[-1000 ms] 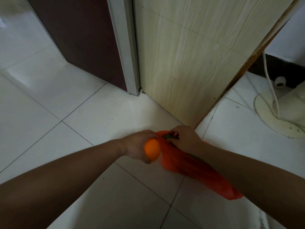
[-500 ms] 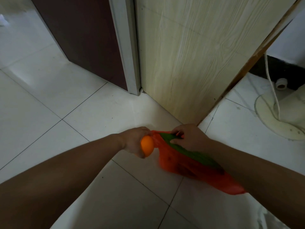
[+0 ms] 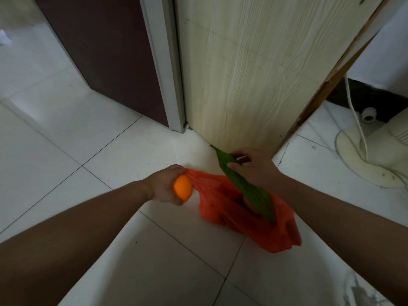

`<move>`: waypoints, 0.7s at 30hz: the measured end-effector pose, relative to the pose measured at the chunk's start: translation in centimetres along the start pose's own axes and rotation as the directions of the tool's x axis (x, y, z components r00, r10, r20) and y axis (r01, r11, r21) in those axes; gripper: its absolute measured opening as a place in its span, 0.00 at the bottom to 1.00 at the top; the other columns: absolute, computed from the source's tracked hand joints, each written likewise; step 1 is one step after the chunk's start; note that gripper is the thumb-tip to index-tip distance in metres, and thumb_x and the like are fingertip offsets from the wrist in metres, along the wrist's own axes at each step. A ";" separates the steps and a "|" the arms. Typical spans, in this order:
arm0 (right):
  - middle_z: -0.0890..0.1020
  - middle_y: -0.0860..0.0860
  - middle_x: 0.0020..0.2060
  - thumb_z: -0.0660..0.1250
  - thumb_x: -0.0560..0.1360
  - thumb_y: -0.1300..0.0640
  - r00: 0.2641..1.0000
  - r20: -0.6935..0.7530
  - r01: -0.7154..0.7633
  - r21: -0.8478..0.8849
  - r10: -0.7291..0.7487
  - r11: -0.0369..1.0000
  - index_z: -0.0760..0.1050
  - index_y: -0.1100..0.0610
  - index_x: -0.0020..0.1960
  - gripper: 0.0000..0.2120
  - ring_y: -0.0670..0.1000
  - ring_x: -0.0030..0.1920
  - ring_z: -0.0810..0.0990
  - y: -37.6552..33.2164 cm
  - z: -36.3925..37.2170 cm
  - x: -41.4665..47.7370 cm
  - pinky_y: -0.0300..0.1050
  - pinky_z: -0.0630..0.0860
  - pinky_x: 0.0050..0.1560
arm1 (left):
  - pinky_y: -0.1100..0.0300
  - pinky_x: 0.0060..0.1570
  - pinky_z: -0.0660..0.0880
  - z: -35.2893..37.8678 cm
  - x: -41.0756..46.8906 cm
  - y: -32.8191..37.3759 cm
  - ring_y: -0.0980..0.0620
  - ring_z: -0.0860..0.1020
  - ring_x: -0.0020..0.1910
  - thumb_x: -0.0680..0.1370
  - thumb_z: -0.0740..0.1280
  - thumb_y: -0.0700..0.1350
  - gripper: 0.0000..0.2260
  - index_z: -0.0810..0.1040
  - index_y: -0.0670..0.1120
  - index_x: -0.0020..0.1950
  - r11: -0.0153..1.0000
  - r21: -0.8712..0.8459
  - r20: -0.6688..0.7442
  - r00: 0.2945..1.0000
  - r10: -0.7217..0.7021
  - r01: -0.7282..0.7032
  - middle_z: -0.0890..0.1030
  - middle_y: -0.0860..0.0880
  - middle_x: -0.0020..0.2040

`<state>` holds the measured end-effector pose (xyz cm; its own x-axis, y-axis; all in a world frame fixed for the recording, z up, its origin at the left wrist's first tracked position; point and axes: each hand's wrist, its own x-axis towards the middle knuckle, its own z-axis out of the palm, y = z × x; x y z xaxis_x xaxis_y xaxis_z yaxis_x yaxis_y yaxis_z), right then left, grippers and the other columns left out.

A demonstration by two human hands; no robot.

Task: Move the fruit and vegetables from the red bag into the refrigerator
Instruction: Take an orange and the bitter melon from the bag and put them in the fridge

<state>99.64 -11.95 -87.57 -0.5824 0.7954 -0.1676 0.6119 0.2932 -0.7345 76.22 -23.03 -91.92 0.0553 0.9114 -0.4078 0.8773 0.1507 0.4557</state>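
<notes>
A red plastic bag lies on the white tiled floor in front of me. My left hand holds an orange in its palm and also pinches the bag's left edge. My right hand grips the upper part of a long green bumpy vegetable. Most of the vegetable is out of the bag; its lower end is still inside the opening. Something orange shows inside the bag under the vegetable.
A pale wooden door or panel stands right behind the bag, with a dark brown panel and a white frame to its left. A white fan base with a cord sits on the floor at the right.
My right hand has drawn the green vegetable up and out of the bag, from only a tip showing to most of its length. My left hand keeps the orange and the bag's edge.
</notes>
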 end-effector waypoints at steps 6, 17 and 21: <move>0.81 0.48 0.52 0.64 0.76 0.55 0.997 0.077 0.036 -0.200 -0.021 0.979 0.76 0.53 0.55 0.08 0.43 0.46 0.75 1.9 3.6 -1.0 0.31 0.69 0.44 | 0.55 0.58 0.72 0.5 -0.6 0.2 0.49 0.70 0.62 0.62 0.78 0.47 0.41 0.63 0.50 0.71 0.998 -0.050 0.011 0.999 0.041 -0.041 0.67 0.50 0.65; 0.76 0.51 0.57 0.68 0.70 0.40 0.969 0.224 0.006 -0.459 0.109 0.889 0.70 0.54 0.62 0.26 0.50 0.55 0.74 3.8 4.5 -2.7 0.43 0.71 0.56 | 0.55 0.58 0.72 0.3 -0.8 -0.4 0.50 0.70 0.61 0.63 0.78 0.46 0.40 0.63 0.49 0.70 0.996 -0.062 0.011 0.997 0.071 -0.070 0.68 0.50 0.64; 0.77 0.53 0.59 0.69 0.71 0.43 0.955 0.279 0.037 -0.460 0.105 0.887 0.71 0.55 0.63 0.26 0.52 0.57 0.75 3.7 4.5 -2.7 0.44 0.71 0.58 | 0.57 0.57 0.72 0.5 -0.9 -0.7 0.51 0.69 0.61 0.64 0.78 0.46 0.39 0.63 0.51 0.71 0.996 -0.073 0.015 0.998 0.053 -0.052 0.67 0.50 0.64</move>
<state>101.06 -15.37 -92.78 -0.6409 0.6423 -0.4205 0.7676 0.5332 -0.3556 75.79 -24.10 -92.28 0.1090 0.9121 -0.3952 0.8361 0.1310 0.5328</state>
